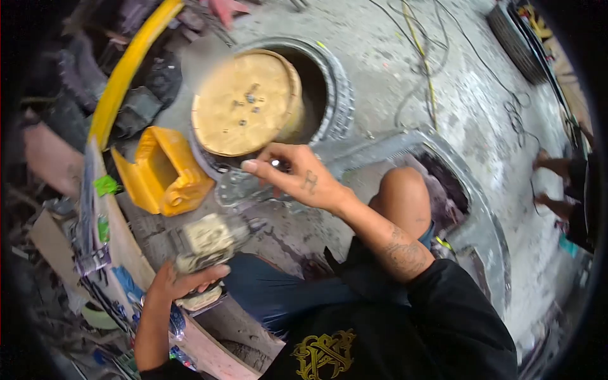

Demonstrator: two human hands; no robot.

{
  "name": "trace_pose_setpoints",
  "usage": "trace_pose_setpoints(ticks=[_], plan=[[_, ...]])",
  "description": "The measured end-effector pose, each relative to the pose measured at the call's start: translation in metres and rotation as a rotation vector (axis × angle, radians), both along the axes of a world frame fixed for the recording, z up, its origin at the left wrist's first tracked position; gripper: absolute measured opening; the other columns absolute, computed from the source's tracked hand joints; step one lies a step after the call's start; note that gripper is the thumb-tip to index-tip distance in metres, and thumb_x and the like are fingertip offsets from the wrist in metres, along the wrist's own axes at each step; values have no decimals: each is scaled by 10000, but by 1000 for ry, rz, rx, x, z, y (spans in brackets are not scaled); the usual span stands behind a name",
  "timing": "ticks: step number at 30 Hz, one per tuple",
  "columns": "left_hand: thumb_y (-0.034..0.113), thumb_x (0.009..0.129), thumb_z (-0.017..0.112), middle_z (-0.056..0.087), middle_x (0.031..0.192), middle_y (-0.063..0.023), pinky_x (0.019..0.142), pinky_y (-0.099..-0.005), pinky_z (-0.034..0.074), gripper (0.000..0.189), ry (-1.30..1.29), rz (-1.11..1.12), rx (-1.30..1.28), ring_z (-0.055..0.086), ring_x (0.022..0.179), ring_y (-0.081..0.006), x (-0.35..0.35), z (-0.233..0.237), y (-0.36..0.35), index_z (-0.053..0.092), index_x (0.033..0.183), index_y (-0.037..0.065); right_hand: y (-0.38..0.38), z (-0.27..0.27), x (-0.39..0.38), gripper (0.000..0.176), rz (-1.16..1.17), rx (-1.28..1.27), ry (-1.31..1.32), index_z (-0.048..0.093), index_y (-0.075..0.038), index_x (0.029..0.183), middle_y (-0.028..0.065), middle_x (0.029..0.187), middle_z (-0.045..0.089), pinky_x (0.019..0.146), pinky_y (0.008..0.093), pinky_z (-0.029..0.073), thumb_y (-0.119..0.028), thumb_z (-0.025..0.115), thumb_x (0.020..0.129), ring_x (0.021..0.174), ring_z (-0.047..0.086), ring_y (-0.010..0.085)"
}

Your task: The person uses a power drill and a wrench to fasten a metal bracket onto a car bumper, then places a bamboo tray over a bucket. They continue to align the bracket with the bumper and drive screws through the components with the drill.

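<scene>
Grey and blurred, one power tool (209, 240) sits clenched in the left hand (180, 282) below the yellow wheel (244, 104), likely held ready. Right hand (297, 177) pinches one small shiny piece (276, 163) (a nut, perhaps) at the wheel's lower edge. One cut-open canister (164, 171) lies left of the wheel; one tyre (342, 95) rings it.

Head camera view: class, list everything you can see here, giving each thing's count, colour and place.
wheel disc: one, yellow, top centre, inside a tyre
tyre: one, grey, around the wheel disc
second tyre: one, grey, right of the knee
cut canister: one, yellow, left of the disc
cables: several, black and yellow, floor, upper right
another person's feet: two, far right
power tool: one, pale, blurred, lower left
small shiny piece: one, silver, centre
left hand: grips the power tool
right hand: pinches the small shiny piece
</scene>
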State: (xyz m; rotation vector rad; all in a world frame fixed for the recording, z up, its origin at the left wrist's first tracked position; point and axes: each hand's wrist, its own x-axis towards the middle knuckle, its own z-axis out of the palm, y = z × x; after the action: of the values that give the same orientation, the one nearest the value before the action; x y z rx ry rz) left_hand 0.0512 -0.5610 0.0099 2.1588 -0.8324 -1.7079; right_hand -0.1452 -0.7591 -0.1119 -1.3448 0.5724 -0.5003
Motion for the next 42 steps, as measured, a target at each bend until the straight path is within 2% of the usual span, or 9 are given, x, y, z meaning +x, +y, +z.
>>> trace_pose_setpoints(ticks=[2, 8, 10, 14, 16, 20, 22, 30, 42], plan=[[207, 814, 808, 601, 711, 14, 463, -250, 385, 275, 10, -19, 73, 492, 517, -68, -2, 5, 8, 646, 964, 43, 2, 4, -6, 495, -58, -36, 1, 692, 50, 829, 166, 632, 624, 587, 365, 476, -440, 684, 901, 581, 608, 216], [136, 706, 835, 639, 774, -24, 540, -249, 442, 427, 150, 164, 149, 569, 603, -106, -14, 14, 33, 627, 1060, 19, 12, 15, -36, 481, -168, 115, 138, 677, 38, 799, 184, 620, 606, 565, 394, 464, -433, 690, 895, 553, 592, 274], [119, 756, 818, 612, 749, 3, 557, -235, 433, 322, 189, -25, 96, 538, 600, -88, -30, 11, 26, 641, 1016, 49, 18, 22, -50, 488, -202, 30, 179, 677, 40, 803, 179, 615, 605, 551, 403, 455, -439, 690, 893, 543, 602, 255], [223, 840, 802, 684, 993, -69, 819, -349, 518, 359, 115, -268, 35, 629, 911, -192, -54, 8, 28, 644, 1103, 37, 21, 65, -97, 200, -410, 250, 98, 704, -34, 942, 46, 725, 705, 476, 229, 480, -232, 715, 917, 561, 623, 67], [273, 839, 799, 686, 995, -88, 815, -361, 520, 375, 128, -195, -13, 635, 908, -206, -70, 24, 27, 657, 1091, 34, 10, 154, -150, 206, -597, 250, 275, 694, -26, 967, 46, 812, 700, 575, 264, 510, -216, 731, 897, 684, 643, 107], [296, 880, 743, 623, 881, -30, 722, -318, 455, 306, 64, -163, 131, 568, 796, -155, -77, 102, 16, 628, 1020, 49, -15, 338, -288, 208, -1168, -535, 520, 694, -25, 975, 45, 814, 698, 579, 263, 508, -218, 722, 901, 687, 641, 108], [258, 886, 739, 519, 646, 50, 521, -259, 377, 231, 58, -78, 114, 466, 570, -57, -74, 147, 27, 597, 826, 86, -11, 406, -297, 210, -1159, -654, 508, 693, -25, 978, 45, 815, 697, 581, 263, 507, -220, 718, 904, 689, 639, 108], [211, 883, 747, 498, 603, 46, 475, -247, 364, 218, 155, 139, 185, 437, 494, -56, -14, 297, 51, 578, 802, 98, 69, 462, -162, 216, -502, -267, 443, 692, -25, 993, 45, 820, 693, 590, 262, 501, -225, 700, 912, 696, 633, 109], [220, 860, 771, 557, 671, 33, 458, -234, 380, 219, 192, 97, 50, 479, 515, -52, 165, 301, 60, 616, 884, 67, 110, 518, -31, 228, -639, -147, 548, 690, -24, 1015, 44, 828, 686, 603, 261, 494, -233, 674, 925, 706, 625, 111]])
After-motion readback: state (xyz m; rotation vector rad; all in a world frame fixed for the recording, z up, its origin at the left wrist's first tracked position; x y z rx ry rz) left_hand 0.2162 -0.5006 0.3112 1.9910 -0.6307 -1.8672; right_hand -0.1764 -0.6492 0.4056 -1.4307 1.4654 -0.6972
